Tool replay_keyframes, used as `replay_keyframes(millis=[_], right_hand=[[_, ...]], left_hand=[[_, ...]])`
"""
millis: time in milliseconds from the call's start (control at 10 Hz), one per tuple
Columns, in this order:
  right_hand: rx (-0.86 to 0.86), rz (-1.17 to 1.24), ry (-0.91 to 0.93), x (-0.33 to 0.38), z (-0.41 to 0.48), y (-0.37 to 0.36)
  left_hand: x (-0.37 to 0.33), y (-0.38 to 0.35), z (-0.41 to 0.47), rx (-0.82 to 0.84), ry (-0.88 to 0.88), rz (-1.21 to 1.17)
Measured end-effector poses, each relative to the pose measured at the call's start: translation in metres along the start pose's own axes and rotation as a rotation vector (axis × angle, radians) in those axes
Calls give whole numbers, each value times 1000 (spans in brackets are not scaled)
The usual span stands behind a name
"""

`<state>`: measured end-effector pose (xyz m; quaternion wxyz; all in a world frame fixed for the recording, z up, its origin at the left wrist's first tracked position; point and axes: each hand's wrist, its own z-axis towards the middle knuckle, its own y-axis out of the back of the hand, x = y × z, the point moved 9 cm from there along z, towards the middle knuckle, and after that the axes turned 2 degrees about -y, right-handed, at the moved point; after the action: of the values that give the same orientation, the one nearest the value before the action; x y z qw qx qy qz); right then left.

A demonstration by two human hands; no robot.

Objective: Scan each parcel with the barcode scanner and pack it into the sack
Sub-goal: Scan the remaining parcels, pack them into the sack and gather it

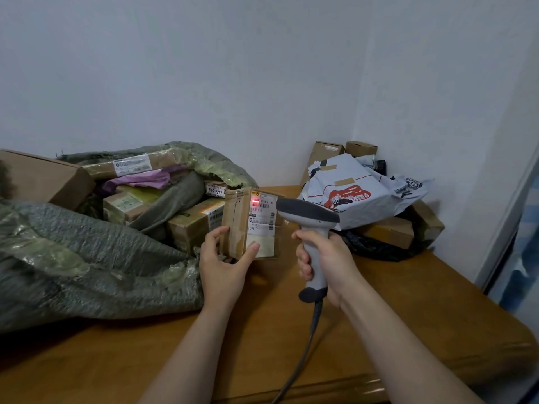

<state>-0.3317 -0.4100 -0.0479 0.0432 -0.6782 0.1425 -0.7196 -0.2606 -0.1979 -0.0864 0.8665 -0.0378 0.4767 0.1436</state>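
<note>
My left hand [224,265] grips the lower end of a small brown cardboard parcel [237,223] and holds it upright, its white label facing right. A red scan light glows on the label's top barcode. My right hand [326,260] grips the handle of the grey barcode scanner [307,214], whose head points left at the label from close by. The green woven sack [87,258] lies open on the left of the table with several boxes and a purple bag inside.
A pile of parcels sits at the back right: a grey mailer bag [361,196] with a red print, brown boxes [393,230] and black plastic under it. The scanner's cable [303,354] runs down over the wooden table [262,345]. A wall stands close behind.
</note>
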Motion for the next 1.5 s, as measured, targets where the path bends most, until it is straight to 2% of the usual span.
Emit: replay_keyframes(millis=[1000, 1300, 1400, 1500], right_hand=[[52, -29, 34, 7, -10, -9], [-35, -33, -105, -12, -6, 19], [-49, -76, -163, -19, -9, 27], [-83, -91, -183, -19, -11, 35]], left_hand=[[2, 0, 1, 16, 42, -85], [-5, -4, -2, 25, 4, -22], [-8, -8, -4, 61, -11, 52], [-4, -21, -6, 183, -5, 103]])
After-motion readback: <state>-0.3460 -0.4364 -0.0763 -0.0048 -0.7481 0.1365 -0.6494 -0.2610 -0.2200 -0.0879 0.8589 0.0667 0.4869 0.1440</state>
